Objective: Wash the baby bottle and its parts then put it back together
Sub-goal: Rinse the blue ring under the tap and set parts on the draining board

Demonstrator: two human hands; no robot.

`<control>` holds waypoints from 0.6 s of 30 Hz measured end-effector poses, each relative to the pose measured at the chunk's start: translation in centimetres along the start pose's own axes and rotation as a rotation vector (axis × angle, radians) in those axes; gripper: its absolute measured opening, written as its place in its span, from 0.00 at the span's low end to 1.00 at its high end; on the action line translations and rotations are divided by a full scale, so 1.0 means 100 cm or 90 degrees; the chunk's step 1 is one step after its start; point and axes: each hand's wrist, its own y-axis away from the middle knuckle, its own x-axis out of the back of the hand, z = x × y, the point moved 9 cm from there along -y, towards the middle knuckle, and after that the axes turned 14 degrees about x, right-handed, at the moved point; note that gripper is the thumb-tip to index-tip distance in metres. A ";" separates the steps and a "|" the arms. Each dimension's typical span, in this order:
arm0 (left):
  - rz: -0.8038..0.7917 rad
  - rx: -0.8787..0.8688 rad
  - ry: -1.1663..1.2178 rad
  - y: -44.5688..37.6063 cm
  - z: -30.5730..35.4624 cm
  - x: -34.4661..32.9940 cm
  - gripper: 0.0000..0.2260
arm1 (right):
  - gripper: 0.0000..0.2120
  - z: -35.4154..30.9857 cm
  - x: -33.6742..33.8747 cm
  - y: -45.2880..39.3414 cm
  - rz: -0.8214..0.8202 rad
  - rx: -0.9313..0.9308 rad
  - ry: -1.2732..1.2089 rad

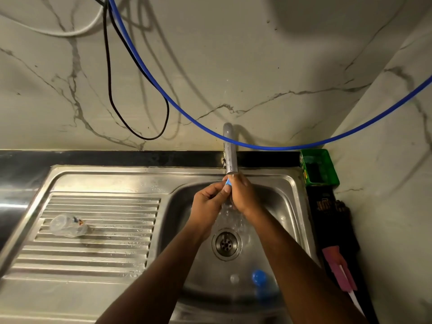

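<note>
Steel sink (289,183) | two hands together under one tap (230,155), left hand (208,204) and right hand (243,195) pinching one blue part (228,182) | one clear bottle (67,225) on drainboard | one blue cap (259,277) in basin

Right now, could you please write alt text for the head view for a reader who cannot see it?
Both hands, left hand and right hand, hold a small blue bottle part under the running tap over a steel sink. A clear bottle lies on the drainboard; a blue cap sits in the basin.
</note>
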 end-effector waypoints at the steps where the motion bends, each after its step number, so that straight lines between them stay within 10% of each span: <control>1: -0.007 0.016 0.003 -0.001 -0.003 0.001 0.10 | 0.17 -0.005 0.004 -0.001 0.000 0.059 0.082; 6: -0.046 0.041 0.007 -0.003 -0.002 0.004 0.12 | 0.18 -0.008 0.003 -0.005 -0.017 0.109 0.155; 10: -0.051 0.000 -0.008 -0.001 0.003 0.005 0.11 | 0.21 0.022 -0.008 0.015 0.048 -0.324 -0.220; 16: -0.058 0.066 -0.009 0.000 -0.009 0.004 0.14 | 0.20 -0.018 0.007 0.005 -0.021 0.119 0.215; 18: -0.073 0.070 0.033 -0.001 -0.006 0.002 0.15 | 0.20 -0.011 0.002 0.005 -0.030 0.103 0.162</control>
